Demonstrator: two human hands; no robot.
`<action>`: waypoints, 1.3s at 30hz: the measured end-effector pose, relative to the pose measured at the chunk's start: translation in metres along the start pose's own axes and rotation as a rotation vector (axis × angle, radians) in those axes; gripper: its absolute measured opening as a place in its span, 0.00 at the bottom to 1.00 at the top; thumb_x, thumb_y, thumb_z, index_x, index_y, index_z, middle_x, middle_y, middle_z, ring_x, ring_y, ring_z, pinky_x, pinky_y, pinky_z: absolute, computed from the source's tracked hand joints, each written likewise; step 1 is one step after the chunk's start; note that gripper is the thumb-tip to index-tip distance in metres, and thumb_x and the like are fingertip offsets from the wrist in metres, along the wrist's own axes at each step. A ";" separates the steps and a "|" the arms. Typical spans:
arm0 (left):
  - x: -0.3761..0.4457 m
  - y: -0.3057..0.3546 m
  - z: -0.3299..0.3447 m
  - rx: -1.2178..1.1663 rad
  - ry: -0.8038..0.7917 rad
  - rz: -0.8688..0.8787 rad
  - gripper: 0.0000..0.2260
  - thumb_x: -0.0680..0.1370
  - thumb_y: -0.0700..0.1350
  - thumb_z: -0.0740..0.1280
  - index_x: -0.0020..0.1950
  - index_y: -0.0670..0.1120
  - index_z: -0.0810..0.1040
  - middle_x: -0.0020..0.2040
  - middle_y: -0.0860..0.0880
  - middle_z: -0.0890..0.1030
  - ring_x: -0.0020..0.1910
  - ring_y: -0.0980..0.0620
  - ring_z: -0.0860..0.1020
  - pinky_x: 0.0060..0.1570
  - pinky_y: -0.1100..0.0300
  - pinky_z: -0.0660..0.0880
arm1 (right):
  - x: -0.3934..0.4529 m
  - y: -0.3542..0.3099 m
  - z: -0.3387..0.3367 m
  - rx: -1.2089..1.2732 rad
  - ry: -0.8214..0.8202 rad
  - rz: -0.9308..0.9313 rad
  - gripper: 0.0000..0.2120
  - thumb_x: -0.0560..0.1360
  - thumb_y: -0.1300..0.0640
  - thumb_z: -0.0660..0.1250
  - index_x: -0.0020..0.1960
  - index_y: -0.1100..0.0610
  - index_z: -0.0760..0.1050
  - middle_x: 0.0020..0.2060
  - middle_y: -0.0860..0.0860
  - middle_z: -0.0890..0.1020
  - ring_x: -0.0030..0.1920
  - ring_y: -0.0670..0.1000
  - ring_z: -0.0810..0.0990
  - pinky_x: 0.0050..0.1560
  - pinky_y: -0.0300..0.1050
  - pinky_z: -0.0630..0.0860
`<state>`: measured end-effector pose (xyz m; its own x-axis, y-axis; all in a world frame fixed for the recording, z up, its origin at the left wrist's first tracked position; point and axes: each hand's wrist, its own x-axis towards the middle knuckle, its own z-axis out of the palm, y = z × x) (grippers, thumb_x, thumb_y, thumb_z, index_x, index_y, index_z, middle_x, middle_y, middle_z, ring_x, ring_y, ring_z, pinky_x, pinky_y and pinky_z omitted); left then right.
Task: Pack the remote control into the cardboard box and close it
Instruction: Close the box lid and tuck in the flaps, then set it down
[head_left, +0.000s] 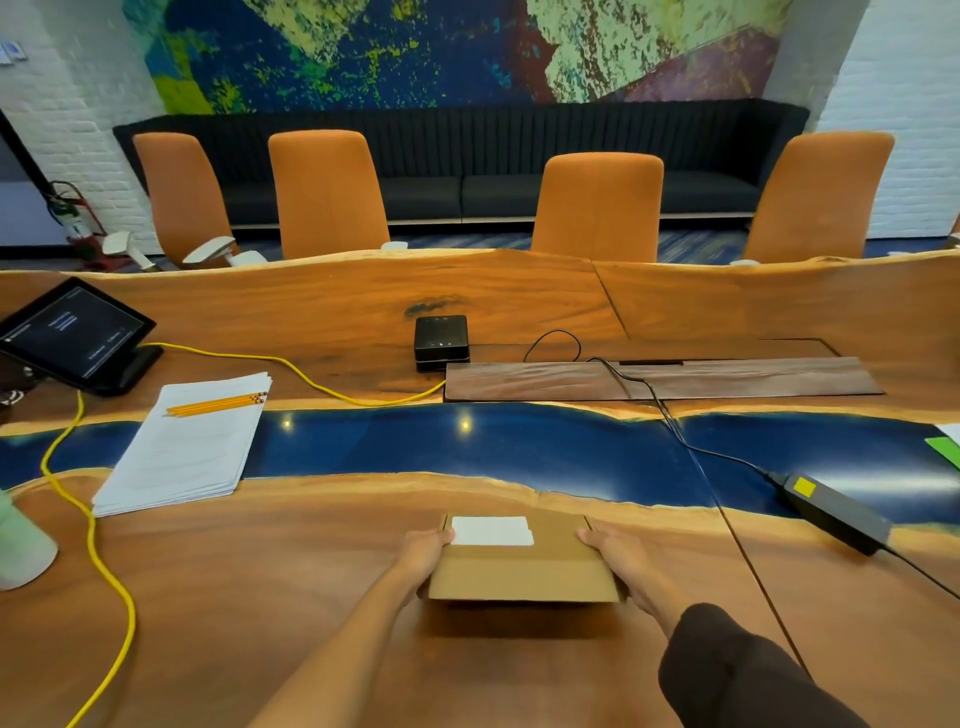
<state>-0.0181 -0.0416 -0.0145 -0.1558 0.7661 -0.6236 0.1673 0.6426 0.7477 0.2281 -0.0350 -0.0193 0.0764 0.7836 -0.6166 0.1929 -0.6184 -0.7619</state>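
Note:
A small flat cardboard box (522, 569) lies on the wooden table just in front of me, its lid down and a white label (492, 530) on top. My left hand (423, 558) grips the box's left side, thumb over the top edge. My right hand (621, 564) holds the right side the same way. No remote control is in view; the inside of the box is hidden.
A stack of paper with yellow pencils (192, 441) lies to the left, crossed by a yellow cable (98, 545). A tablet on a stand (78, 332) is far left, a black power brick (836, 512) right, a black speaker box (441, 340) beyond the blue resin strip.

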 end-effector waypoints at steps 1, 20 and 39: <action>-0.001 0.004 0.000 0.000 -0.010 -0.023 0.16 0.80 0.48 0.60 0.63 0.40 0.73 0.48 0.41 0.80 0.42 0.46 0.78 0.30 0.58 0.76 | 0.000 -0.002 -0.001 -0.003 0.002 0.027 0.10 0.78 0.50 0.61 0.52 0.57 0.72 0.43 0.55 0.80 0.43 0.52 0.78 0.34 0.43 0.73; -0.001 0.016 -0.019 -0.412 -0.393 0.101 0.29 0.70 0.54 0.69 0.68 0.46 0.67 0.64 0.43 0.73 0.35 0.50 0.76 0.57 0.48 0.77 | 0.006 -0.014 -0.012 0.120 0.006 -0.041 0.36 0.75 0.31 0.44 0.72 0.55 0.57 0.65 0.62 0.69 0.26 0.51 0.73 0.25 0.41 0.71; 0.004 0.013 -0.008 0.215 -0.090 0.434 0.34 0.70 0.40 0.75 0.71 0.50 0.63 0.67 0.49 0.69 0.63 0.45 0.73 0.61 0.54 0.73 | 0.025 -0.015 -0.014 0.014 0.048 -0.357 0.34 0.73 0.65 0.69 0.73 0.51 0.57 0.72 0.61 0.62 0.38 0.49 0.83 0.37 0.36 0.78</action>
<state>-0.0241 -0.0302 -0.0052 0.0561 0.9557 -0.2889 0.3965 0.2442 0.8849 0.2410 -0.0054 -0.0209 0.0524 0.9519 -0.3018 0.2022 -0.3061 -0.9303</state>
